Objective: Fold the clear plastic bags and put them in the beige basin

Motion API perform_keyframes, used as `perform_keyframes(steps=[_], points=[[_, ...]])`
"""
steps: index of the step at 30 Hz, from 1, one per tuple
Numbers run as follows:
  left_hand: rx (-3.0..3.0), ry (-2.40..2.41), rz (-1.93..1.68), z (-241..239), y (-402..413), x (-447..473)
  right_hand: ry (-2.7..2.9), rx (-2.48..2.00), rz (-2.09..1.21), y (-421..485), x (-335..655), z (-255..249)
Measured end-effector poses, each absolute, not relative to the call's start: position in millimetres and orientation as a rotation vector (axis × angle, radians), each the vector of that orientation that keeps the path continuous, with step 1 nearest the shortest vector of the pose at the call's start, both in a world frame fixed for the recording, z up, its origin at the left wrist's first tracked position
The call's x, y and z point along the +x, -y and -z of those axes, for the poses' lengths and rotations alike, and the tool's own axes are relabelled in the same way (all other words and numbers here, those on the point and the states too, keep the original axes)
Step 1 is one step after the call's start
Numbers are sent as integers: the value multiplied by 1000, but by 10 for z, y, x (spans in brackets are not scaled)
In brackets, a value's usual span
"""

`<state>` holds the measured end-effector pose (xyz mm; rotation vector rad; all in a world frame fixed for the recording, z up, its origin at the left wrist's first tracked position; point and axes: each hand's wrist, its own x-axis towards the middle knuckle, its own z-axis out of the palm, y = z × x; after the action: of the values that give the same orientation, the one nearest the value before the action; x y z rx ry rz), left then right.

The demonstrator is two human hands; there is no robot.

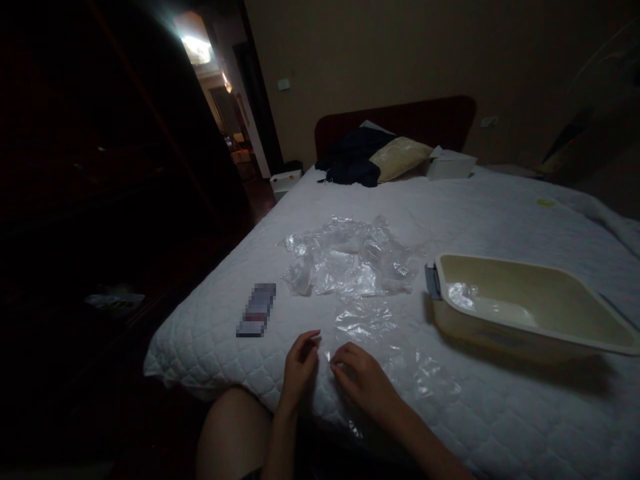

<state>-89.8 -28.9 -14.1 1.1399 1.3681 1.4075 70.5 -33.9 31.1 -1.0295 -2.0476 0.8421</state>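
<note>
Near the bed's front edge, a thin clear plastic bag point(370, 320) lies flattened on the white quilted cover. My right hand point(363, 380) rests over its near left side, fingertips and thumb brought together on the bag's edge. Just left of it is my left hand point(300, 367), its forefinger stretched out and apart from the thumb, with nothing visible in it. Farther back on the bed spreads a crumpled heap of clear plastic bags point(350, 257). To the left lies a flat rectangular thing, blurred out and phone-like point(257, 310).
A cream plastic tub point(525, 333) with a grey side clip stands on the bed point(200, 333) at the right. Dark clothing point(357, 157), a beige pillow point(400, 158) and a white box point(451, 165) lie by the headboard point(450, 120). Left, there is dark floor.
</note>
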Motion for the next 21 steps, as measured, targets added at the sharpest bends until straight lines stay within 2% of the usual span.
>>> perform_keyframes(steps=[10, 21], points=[[1583, -1229, -1215, 200, 25, -827, 1432, -946, -1622, -24, 843, -80], [1660, -1437, -1114, 224, 10, -790, 1046, -1028, -1691, 13, 878, 65]])
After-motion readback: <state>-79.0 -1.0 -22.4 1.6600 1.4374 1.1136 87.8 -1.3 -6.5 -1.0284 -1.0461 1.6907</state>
